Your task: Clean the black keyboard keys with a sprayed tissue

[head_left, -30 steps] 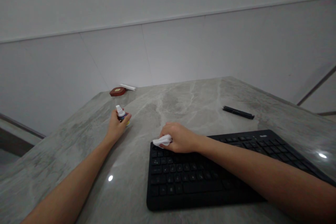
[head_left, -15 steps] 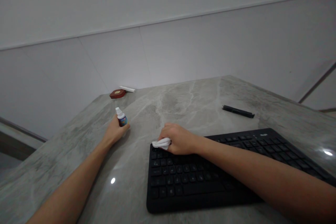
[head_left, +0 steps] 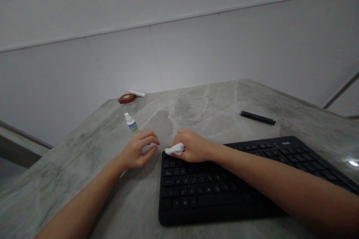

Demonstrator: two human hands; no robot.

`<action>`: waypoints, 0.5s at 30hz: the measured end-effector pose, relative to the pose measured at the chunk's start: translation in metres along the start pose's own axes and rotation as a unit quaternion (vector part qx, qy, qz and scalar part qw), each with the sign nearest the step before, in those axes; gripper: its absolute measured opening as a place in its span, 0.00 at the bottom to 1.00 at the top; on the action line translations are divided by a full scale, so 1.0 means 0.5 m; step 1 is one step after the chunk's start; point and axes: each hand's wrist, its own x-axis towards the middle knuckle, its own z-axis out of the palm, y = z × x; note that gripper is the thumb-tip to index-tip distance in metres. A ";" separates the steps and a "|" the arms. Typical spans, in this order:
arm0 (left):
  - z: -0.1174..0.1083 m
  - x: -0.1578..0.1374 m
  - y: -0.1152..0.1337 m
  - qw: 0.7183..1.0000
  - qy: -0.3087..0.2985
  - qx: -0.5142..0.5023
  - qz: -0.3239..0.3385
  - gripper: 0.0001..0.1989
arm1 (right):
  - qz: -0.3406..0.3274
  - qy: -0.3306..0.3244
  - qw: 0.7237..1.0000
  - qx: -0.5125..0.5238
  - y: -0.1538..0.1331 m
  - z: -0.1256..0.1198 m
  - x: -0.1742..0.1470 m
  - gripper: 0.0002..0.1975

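A folded white cloth (head_left: 175,149) is gripped in my right hand (head_left: 193,145), at the far left corner of a black keyboard (head_left: 221,198). My right forearm crosses over the keys and hides part of them. My left hand (head_left: 140,150) is empty, its thumb and fingers apart, just left of the keyboard's corner. Behind it stands a small white spray bottle (head_left: 132,123) with a coloured label, upright on the table; its base is partly hidden by my left hand.
A black pen (head_left: 257,117) lies beyond the keyboard on the grey marbled table (head_left: 193,110). At the back left edge, near the wall, are a reddish-brown case (head_left: 127,98) and a thin white bar (head_left: 137,93).
My left hand has let go of the spray bottle and moved right and nearer, towards the keyboard. The right hand stays at the corner with the cloth.
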 end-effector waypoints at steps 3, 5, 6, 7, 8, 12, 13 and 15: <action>0.016 0.008 0.031 0.982 -0.163 -0.083 0.043 0.07 | 0.005 -0.004 1.000 0.014 0.002 0.002 -0.001 0.12; 0.021 0.012 0.033 0.979 -0.178 -0.098 0.029 0.07 | 0.016 -0.001 1.000 0.012 0.003 0.003 -0.001 0.11; 0.022 0.012 0.030 0.979 -0.177 -0.102 0.022 0.07 | 0.011 -0.001 1.000 0.011 0.002 0.003 -0.001 0.11; 0.022 0.013 0.027 0.978 -0.179 -0.107 0.016 0.07 | 0.000 -0.003 1.000 0.013 0.002 0.003 -0.002 0.11; 0.022 0.012 0.023 0.976 -0.183 -0.113 0.011 0.08 | -0.011 -0.005 1.000 0.015 0.001 0.003 -0.002 0.12; 0.024 0.012 0.014 0.973 -0.191 -0.129 0.000 0.08 | 0.008 0.001 1.000 0.001 0.000 0.004 -0.002 0.11; 0.025 0.013 0.014 0.973 -0.191 -0.132 -0.001 0.08 | 0.018 0.009 1.000 -0.008 0.000 0.005 -0.002 0.11; 0.026 0.014 0.013 0.971 -0.194 -0.138 -0.002 0.08 | 0.012 0.014 1.000 -0.017 0.000 0.008 -0.002 0.11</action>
